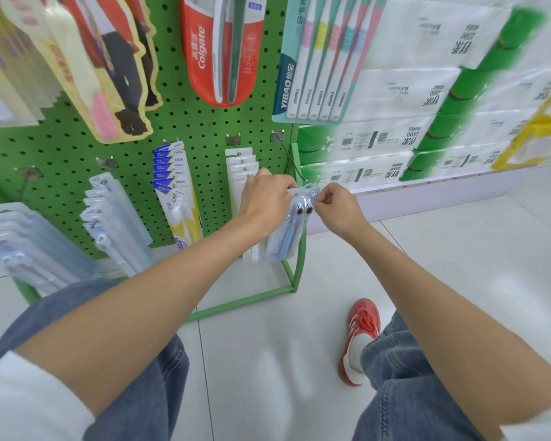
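A clear blister pack holding blue toothbrushes hangs between my two hands in front of the green pegboard rack. My left hand grips the pack's top left edge. My right hand pinches its top right corner with curled fingers. The pack's top sits just at the tip of a bare metal peg hook that sticks out from the board's lower right. Whether the hook passes through the pack's hanging hole is hidden by my fingers.
White toothbrush packs hang just left of my left hand, yellow-blue packs further left. A Colgate pack and a multi-brush pack hang above. Stacked tissue packs fill the right shelf. My red shoe stands on the tiled floor.
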The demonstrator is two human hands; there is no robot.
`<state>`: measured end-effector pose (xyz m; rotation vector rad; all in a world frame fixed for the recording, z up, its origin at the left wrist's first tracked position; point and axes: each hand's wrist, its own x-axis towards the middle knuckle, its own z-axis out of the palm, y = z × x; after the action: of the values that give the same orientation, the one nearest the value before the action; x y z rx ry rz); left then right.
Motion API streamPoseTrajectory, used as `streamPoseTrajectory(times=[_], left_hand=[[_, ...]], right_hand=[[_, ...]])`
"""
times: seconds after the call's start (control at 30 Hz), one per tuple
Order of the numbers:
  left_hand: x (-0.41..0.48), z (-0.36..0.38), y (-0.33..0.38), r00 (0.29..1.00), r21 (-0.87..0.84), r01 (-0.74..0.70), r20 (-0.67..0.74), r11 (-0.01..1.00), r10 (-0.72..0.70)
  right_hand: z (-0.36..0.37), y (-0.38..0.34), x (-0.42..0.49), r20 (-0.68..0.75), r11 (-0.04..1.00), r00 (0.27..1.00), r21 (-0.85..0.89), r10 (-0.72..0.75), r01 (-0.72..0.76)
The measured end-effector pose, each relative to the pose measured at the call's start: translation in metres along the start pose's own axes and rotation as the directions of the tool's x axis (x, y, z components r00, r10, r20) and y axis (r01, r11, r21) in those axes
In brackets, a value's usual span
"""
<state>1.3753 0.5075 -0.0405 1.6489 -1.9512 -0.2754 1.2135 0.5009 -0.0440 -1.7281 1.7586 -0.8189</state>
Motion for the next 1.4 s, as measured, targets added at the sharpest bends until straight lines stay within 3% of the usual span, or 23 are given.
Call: streamPoseTrajectory(times=[0.17,0.27,0.47,0.57,0.67,0.73,1.07,1.27,1.4], left_hand=[[-0.016,-0.024,0.009,0.999,-0.097,-0.03,-0.015,0.995,0.028],[-0.019,-0.035,0.005,0.998,-0.251,0.059,0.008,0.966,-0.059],[-0.029,-0.049,-0.014,0.97,-0.591,0.222,0.051,0.776,-0.239],[-0.037,-0.054,-0.023,0.932,-0.689,0.345,0.17,0.638,-0.321],[-0.049,-0.059,-0.03,0.882,-0.685,0.47,0.342,0.557,-0.324],[-0.057,-0.063,-0.033,0.879,-0.706,0.477,0.369,0.523,-0.304],[-0.07,-0.076,-0.047,0.871,-0.732,0.48,0.33,0.484,-0.364],[-0.062,-0.081,-0.052,0.821,-0.807,0.485,0.288,0.338,-0.492],[-0.057,-0.082,-0.056,0.796,-0.813,0.47,0.221,0.344,-0.563]], right_hand=[[-0.002,-0.01,-0.015,0.067,0.987,0.998,0.158,-0.008,-0.003],[0.0,-0.023,-0.03,0.152,0.94,0.985,0.341,-0.081,0.025],[0.015,-0.038,-0.048,0.151,0.895,0.982,0.445,-0.117,0.038],[0.023,-0.046,-0.05,0.158,0.874,0.981,0.485,-0.115,0.024],[0.029,-0.055,-0.051,0.141,0.856,0.985,0.516,-0.097,0.01],[0.032,-0.059,-0.053,0.143,0.842,0.985,0.54,-0.096,0.003],[0.045,-0.065,-0.066,0.263,0.787,0.961,0.61,-0.089,-0.094],[0.056,-0.057,-0.074,0.436,0.863,0.894,0.487,-0.104,-0.137],[0.063,-0.051,-0.077,0.576,0.888,0.815,0.404,-0.059,-0.221]])
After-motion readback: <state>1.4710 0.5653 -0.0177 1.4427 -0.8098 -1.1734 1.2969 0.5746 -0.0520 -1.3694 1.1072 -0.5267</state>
